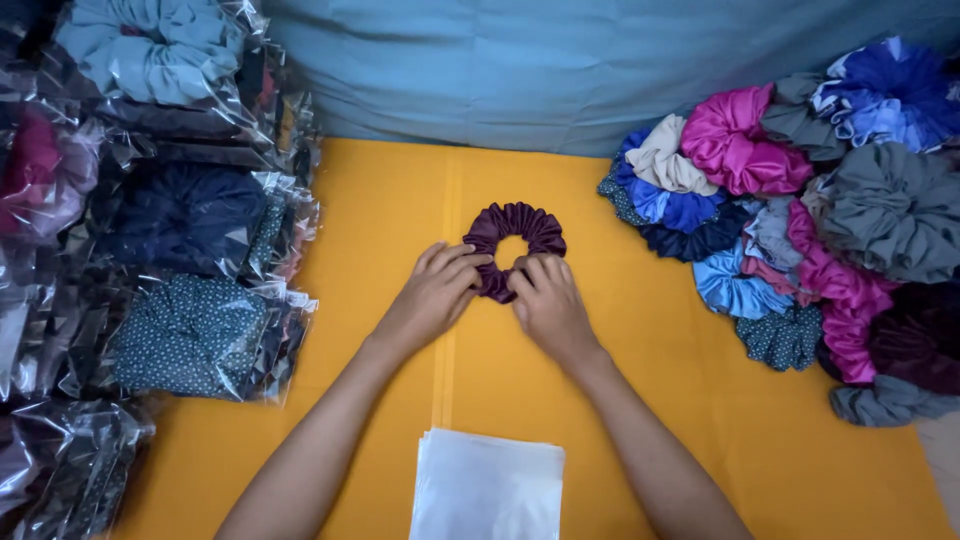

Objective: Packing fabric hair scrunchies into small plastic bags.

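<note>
Scrunchie [515,232]: dark purple, gathered ring, lying flat on the yellow cloth [380,220], just beyond both hands and centred between them.
Axis: ring is near round, slightly wider side to side; open hole faces up, no clear long axis.
Left hand [432,293]: palm down, fingers close together, fingertips on the scrunchie's near-left edge; whether it pinches the fabric or only presses it, cannot tell.
Right hand [548,300]: palm down, fingers curled narrow, tips on the scrunchie's near edge, just right of the left hand's contact.
Nearer hand: about equal; both touch the near rim, the far rim is untouched.
Direction: scrunchie lies straight ahead of the hands, away from the body.
Clear bags [488,487]: flat stack, nearer the body than the scrunchie, between the forearms, well apart from it.
Loose pile [800,220]: scrunchies in pink, blue, grey and beige, right of the purple scrunchie, apart from it.
Bagged stock [190,330]: scrunchies in clear wrap, left of the scrunchie, well apart.
Blue cloth [560,70]: beyond the scrunchie, along the yellow cloth's far edge.
</note>
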